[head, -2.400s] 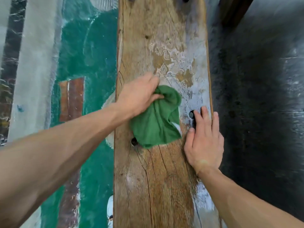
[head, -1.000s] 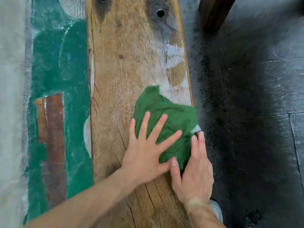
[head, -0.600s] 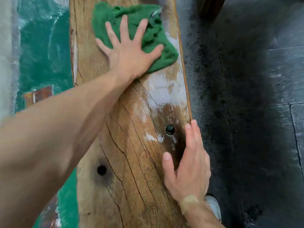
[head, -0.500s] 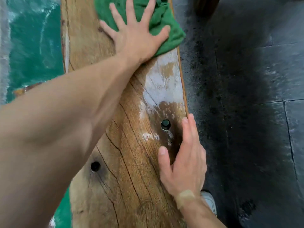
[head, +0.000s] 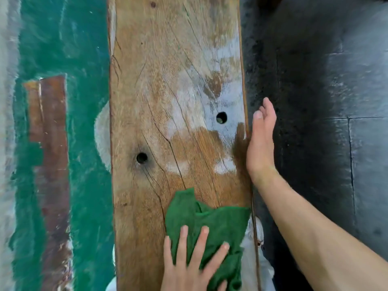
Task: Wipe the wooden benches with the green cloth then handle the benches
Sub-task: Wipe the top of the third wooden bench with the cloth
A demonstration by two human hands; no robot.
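A long wooden bench [head: 163,91] runs up the middle of the head view, cracked, with two round holes and pale wet patches. The green cloth [head: 212,223] lies crumpled on its near end, toward the right edge. My left hand [head: 189,261] presses flat on the cloth with fingers spread and straight. My right hand [head: 261,141] is beside the bench's right edge, fingers straight, palm side against the edge, holding nothing.
Left of the bench is a green painted floor [head: 63,49] with a brown strip [head: 50,143]. Right of it lies dark grey tiled floor [head: 325,101]. A dark object stands at the top right.
My left hand has dragged the cloth from the far end back to the near end of the bench. My right hand has slid off the top to the right edge.
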